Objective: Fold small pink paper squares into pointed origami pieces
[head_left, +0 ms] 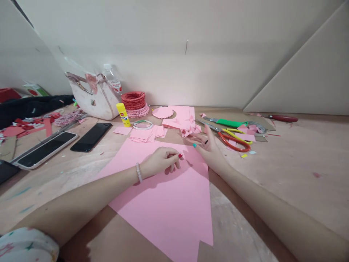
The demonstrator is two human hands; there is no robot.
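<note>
A large pink paper sheet (pixel 166 196) lies flat on the table in front of me. My left hand (pixel 160 162) rests on it with fingers curled and pinched together; I cannot make out anything between them. My right hand (pixel 205 145) reaches past the sheet's far right corner, fingers stretched out and apart, close to a heap of folded pink paper pieces (pixel 189 128). Small pink squares (pixel 147 134) lie stacked just beyond the sheet.
Orange-handled scissors (pixel 234 142), a green cutter (pixel 229 123) and a red tool (pixel 283 118) lie right. A yellow glue stick (pixel 123 114), tape ring (pixel 143 124), pink round stack (pixel 135 103), white handbag (pixel 92 96) and two phones (pixel 91 137) (pixel 45 149) lie left.
</note>
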